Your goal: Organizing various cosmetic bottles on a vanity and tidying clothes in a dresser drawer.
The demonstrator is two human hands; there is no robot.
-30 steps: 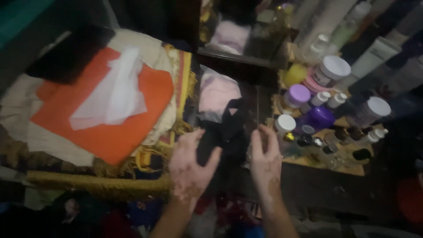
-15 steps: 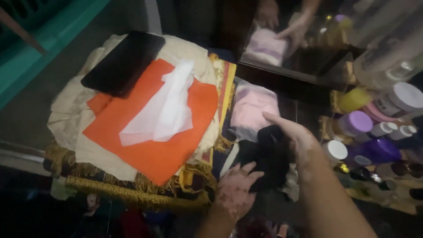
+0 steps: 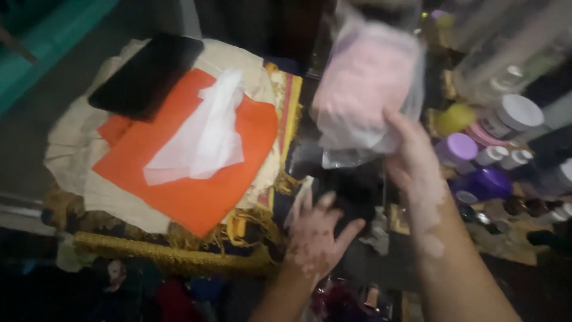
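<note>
My right hand [image 3: 411, 158] grips a clear plastic bag holding something pale pink [image 3: 366, 83] and has it lifted above the dark dresser top. My left hand [image 3: 316, 238] hovers lower, fingers spread, over a black cloth [image 3: 351, 191] lying on the dresser beside the fringe of a yellow cloth. It holds nothing.
To the left lies a heap of fabrics: an orange cloth [image 3: 190, 173] with a white tissue-like piece [image 3: 205, 131] on it, a black flat item [image 3: 146, 74] at the back, cream cloth beneath. Several jars and bottles [image 3: 494, 137] with white and purple lids crowd the right side.
My right hand took hold of the pink-filled plastic bag and raised it off the dresser. My left hand stayed by the black cloth, fingers spreading.
</note>
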